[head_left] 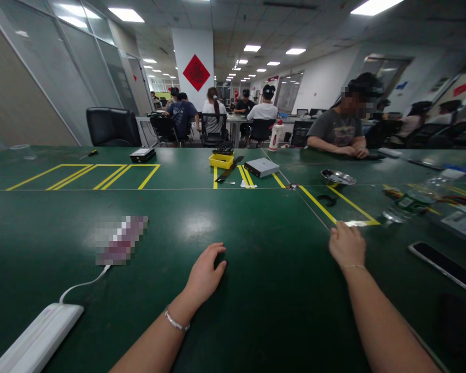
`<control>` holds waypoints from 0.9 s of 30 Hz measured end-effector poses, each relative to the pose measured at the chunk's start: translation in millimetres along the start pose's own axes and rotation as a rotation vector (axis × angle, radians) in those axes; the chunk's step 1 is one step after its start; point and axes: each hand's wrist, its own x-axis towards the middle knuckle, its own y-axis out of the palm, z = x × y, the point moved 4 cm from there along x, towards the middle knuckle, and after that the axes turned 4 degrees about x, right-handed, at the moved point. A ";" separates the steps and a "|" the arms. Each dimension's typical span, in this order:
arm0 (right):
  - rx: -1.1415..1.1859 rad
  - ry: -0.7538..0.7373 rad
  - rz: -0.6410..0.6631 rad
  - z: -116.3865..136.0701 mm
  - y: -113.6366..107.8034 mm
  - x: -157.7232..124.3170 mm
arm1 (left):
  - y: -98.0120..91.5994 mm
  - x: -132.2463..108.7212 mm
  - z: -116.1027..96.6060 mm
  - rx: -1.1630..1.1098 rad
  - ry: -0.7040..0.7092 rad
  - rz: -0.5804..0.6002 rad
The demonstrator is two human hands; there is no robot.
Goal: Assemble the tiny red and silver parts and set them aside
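My left hand (207, 272) rests on the green table (264, 290), its thumb and fingers apart and nothing between them. A silvery bracelet (176, 320) circles that wrist. Farther right, my right hand (347, 246) is bent into a loose fist on the tabletop; whatever its fingers hold, if anything, is hidden. Just beyond its knuckles lies a shiny whitish strip (355, 223) at the corner of a yellow tape outline (367, 216). A dark curved piece (326, 200) lies inside that outline. The phone-like object (123, 241), pixelated, is on the left of my left hand, with a white cable (81, 285) attached.
A white power strip (39, 336) lies at front left. On the right are a dark phone (448, 267), a clear bottle (415, 202) and a metal bowl (337, 177). Farther back stand a yellow tray (222, 160) and a grey box (261, 167). A person (337, 124) sits across.
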 end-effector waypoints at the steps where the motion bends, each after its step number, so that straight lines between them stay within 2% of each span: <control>1: 0.042 -0.090 0.021 24.3 0.2 -3.0 | 0.4 -0.4 -0.6 0.016 0.009 0.005; 5: 0.275 -0.564 0.261 130.1 8.6 -39.0 | 4.0 -1.9 -3.8 0.092 0.061 0.028; 7: 0.370 -0.698 0.372 169.2 14.1 -66.9 | 6.9 -2.3 -4.2 0.149 0.071 0.039; 10: 0.399 -0.808 0.541 202.8 23.4 -103.7 | 10.9 -3.1 -3.0 0.249 0.065 0.071; 13: 0.289 -0.876 0.603 207.0 26.3 -111.4 | 13.5 -4.4 -3.1 0.315 0.090 0.163; 15: 0.202 -0.826 0.524 191.7 22.8 -92.7 | 12.6 -4.9 -3.2 0.329 0.093 0.211; 17: 0.108 -0.661 0.370 159.5 16.5 -60.6 | 10.4 -5.0 -3.2 0.323 0.083 0.230; 19: 0.004 -0.419 0.196 112.0 9.4 -27.8 | 8.4 -5.1 -3.6 0.311 0.081 0.235; 22: -0.133 -0.048 0.050 28.6 2.7 2.2 | 7.1 -5.4 -4.6 0.299 0.081 0.234; 24: -0.184 0.145 0.028 -21.2 1.5 8.6 | 7.0 -5.5 -5.3 0.293 0.082 0.238; 27: -0.208 0.263 0.120 -70.6 6.7 10.3 | 6.3 -5.2 -6.4 0.283 0.083 0.237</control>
